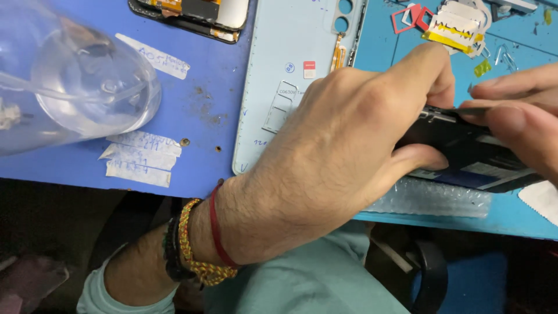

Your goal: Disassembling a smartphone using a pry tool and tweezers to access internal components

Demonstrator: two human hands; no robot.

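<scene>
Black and flat, a phone body point(465, 152) sits tilted between both hands near the front edge of the blue mat point(209, 75). The left hand point(343, 157) grasps it: the thumb presses on its lower side, and the index finger curls over its top edge. The right hand point(520, 116) comes in from the right edge of the view, with its thumb and fingers pinched on a thin dark tool point(468, 109) that lies along the phone's top edge. How far the tool goes in, I cannot tell.

Under the phone, a strip of clear bubble wrap point(433, 197) lies along the mat's front edge, and a white scrap point(543, 200) lies just to its right. Behind the left hand lies a pale blue back cover point(285, 52), inner face up, its near corner close to the mat's edge. Beyond it, at the top edge of the view, rests a dark screen assembly point(192, 14). Far right at the top, a white and yellow part point(456, 26) lies among small clips.

To the left, a clear plastic bottle point(75, 87) lies close to the camera, with white paper labels point(142, 157) stuck on the mat beside it. Between the labels and the back cover is a bare, stained patch of mat. On the left wrist sit braided and red bands point(200, 244).
</scene>
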